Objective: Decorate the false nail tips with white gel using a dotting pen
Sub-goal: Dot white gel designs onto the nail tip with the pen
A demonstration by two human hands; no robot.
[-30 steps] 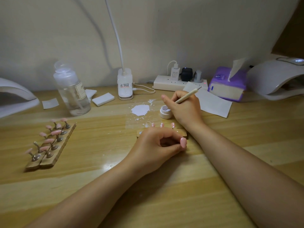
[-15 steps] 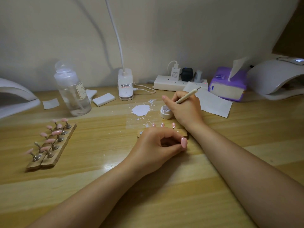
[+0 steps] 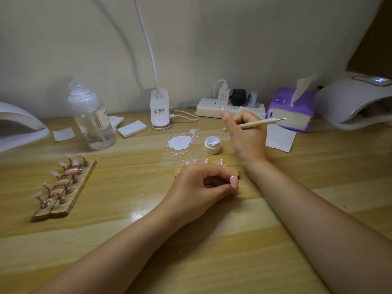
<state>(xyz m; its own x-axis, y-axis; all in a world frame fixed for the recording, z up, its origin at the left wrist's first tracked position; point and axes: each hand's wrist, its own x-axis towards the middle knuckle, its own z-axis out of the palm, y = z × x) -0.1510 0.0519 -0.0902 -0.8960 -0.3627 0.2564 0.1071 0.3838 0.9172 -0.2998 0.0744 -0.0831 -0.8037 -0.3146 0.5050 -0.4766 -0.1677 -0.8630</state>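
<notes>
False nail tips (image 3: pixel 207 161) stand behind curled left hand (image 3: pixel 201 187); right hand (image 3: pixel 247 134) grips dotting pen (image 3: pixel 257 123); open jar (image 3: pixel 212 144) holds white gel

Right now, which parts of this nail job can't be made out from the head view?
- Wooden strip: the left hand covers most of it.
- Nail tips on it: too small to read the dots.
- Pen working tip: hidden behind the right hand.
- Gel jar: fill level unclear.

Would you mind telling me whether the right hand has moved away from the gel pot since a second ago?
Yes. The right hand, holding the dotting pen, has lifted right and back from the gel pot.
</notes>
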